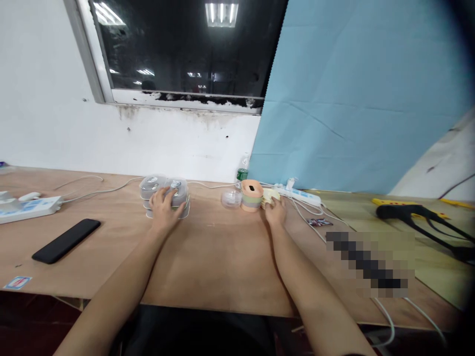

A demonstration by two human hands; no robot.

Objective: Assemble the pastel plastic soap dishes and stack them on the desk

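Note:
My left hand [165, 210] lies with fingers spread against the front and top of stacked clear-lidded plastic containers [151, 184], at the back left of the table. My right hand [276, 212] has its fingers curled round a small pale yellow stacked item [270, 196], whose kind is partly hidden by the fingers. Just left of that hand stands a stack of rounded peach and grey pieces [251, 197] with a dark slot on top. Beside the stack is a small clear plastic container [231, 199].
A black phone [67, 241] lies at the left, near a white power strip [31, 208]. Behind the stacks stands a green-labelled bottle [242, 173]. Another power strip [302, 195], cables and a small wrapper [319, 222] are at the right. A pixelated dark object [367, 263] lies nearer.

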